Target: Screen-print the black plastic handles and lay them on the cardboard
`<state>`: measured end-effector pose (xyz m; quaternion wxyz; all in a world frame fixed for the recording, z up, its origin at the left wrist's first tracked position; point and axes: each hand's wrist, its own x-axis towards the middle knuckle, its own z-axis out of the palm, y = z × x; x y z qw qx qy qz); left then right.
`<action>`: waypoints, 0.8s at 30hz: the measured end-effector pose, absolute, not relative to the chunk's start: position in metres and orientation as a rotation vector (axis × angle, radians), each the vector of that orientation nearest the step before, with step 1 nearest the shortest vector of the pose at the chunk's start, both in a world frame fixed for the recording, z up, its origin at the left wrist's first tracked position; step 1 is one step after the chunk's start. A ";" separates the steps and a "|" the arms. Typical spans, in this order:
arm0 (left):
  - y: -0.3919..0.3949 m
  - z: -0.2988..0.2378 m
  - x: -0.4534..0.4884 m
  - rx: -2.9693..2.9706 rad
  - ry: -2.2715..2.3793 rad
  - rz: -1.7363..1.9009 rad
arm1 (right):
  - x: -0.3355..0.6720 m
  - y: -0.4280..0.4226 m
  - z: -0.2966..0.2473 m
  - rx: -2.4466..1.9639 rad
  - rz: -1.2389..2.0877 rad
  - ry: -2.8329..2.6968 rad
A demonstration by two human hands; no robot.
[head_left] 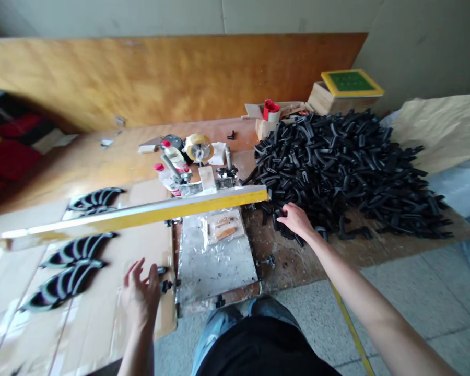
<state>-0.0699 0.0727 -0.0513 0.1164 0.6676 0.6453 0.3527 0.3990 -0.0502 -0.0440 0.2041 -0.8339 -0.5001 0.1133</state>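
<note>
A big pile of black plastic parts [352, 172] lies on the right side of the bench [102, 156]. The right hand [297, 220] rests at its near edge, fingers curled onto the pieces; I cannot tell whether it grips one. The left hand [141, 297] is released, fingers spread, over a cardboard sheet [141, 240], just beside a foil-covered plate [215, 261]. A yellow bar [141, 215] stretches above both.
</note>
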 end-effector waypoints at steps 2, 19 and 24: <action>0.071 -0.050 -0.070 1.903 1.869 1.075 | 0.373 -0.029 -0.036 -2.058 0.543 -1.325; 0.117 0.023 -0.047 1.755 1.589 1.275 | 0.222 0.045 -0.041 -1.681 0.320 -2.035; 0.140 0.084 0.002 1.528 1.187 1.340 | 0.210 0.066 -0.053 -1.688 0.396 -2.031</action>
